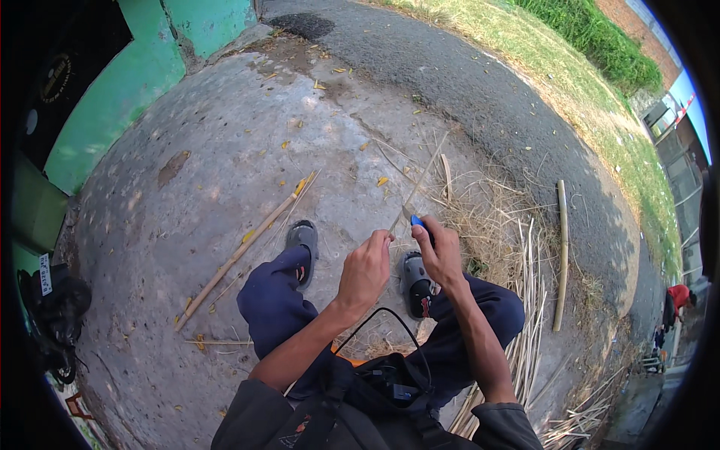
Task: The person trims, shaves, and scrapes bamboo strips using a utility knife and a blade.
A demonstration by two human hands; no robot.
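Note:
My left hand (365, 270) is closed on the near end of a thin bamboo strip (429, 166), which slants up and away to the right in front of my knees. In my right hand (441, 259) is a knife (416, 220) with a blue handle, my thumb lying along it. Its short blade rests against or just beside the strip; which of the two I cannot tell. Both hands are close together above the ground between my shoes. Pale curly shavings (491, 217) lie in a heap beyond my right hand.
Many split bamboo strips (531, 292) lie by my right leg, with a thick pole (562, 255) further right. Another bamboo pole (236, 255) lies left of my left shoe (302, 244). A green wall (112, 112) stands at left. A person in red (679, 296) bends far right.

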